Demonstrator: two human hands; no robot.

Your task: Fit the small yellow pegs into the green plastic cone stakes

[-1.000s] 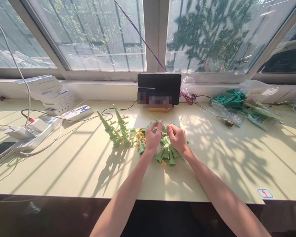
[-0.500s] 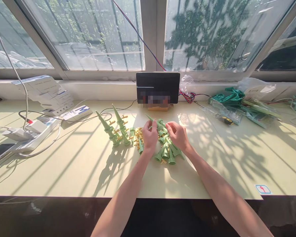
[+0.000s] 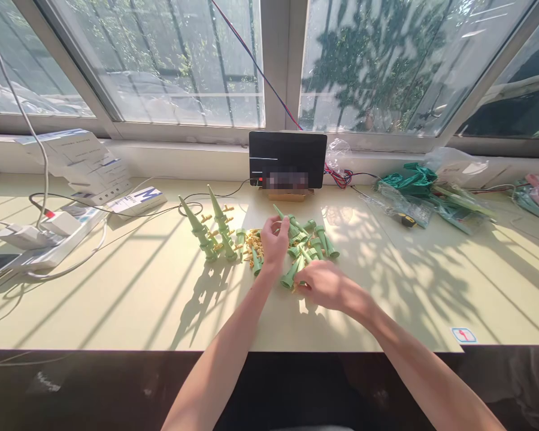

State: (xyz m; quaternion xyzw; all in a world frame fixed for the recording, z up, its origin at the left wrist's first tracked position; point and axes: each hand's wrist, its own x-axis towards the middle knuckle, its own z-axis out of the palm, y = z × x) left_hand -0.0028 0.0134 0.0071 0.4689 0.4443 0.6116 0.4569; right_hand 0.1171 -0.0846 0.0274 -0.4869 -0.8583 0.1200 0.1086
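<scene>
My left hand is closed around a green plastic watering spike, whose pointed tip shows above the fingers. Near the front of a pile of green spikes, my right hand bends down with its fingertips pinched at a small yellow valve. The palm side of that hand is hidden. Left of my left hand lies a heap of small yellow valves. Two assembled green spikes with yellow valves, one nearer and one beside it, stand upright to the left.
At the back stands a black tablet on a small brown support. A power strip with plugs and cables is on the left, beside white boxes. Plastic bags and a yellow-black tool lie at the right.
My right hand has moved from beside my left hand toward me, down to the front of the pile. My left hand still holds its spike in about the same place.
</scene>
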